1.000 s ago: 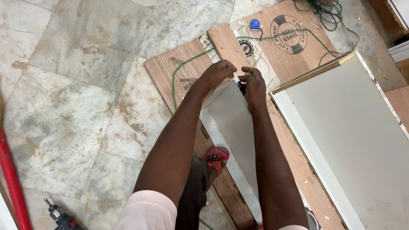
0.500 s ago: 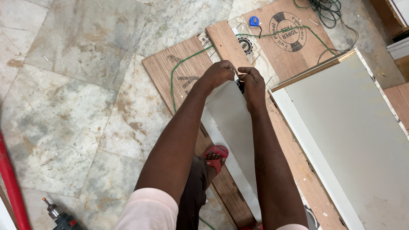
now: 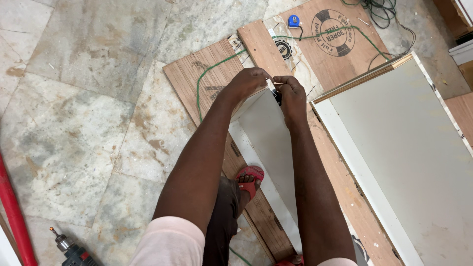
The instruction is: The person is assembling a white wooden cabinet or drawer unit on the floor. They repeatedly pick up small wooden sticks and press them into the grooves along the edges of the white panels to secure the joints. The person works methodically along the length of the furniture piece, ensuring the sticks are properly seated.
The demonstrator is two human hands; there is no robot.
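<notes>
My left hand [image 3: 250,81] and my right hand [image 3: 290,92] meet at the far end of a narrow white laminated board [image 3: 268,143] that stands on edge on the floor. The fingertips of both hands pinch something small at the board's top corner. A small dark object shows under my right hand; what it is I cannot tell. My foot in a red sandal [image 3: 250,178] rests beside the board on a brown plywood sheet [image 3: 194,79].
A large white panel [image 3: 409,148] lies to the right. A green cable [image 3: 207,74] crosses the plywood. A blue tape measure [image 3: 293,20] lies beyond my hands. A drill [image 3: 71,249] and a red pipe [image 3: 15,216] are at bottom left on the stone floor.
Both hands stay at the board's far end; the fingertips have drawn closer together. The view has shifted slightly.
</notes>
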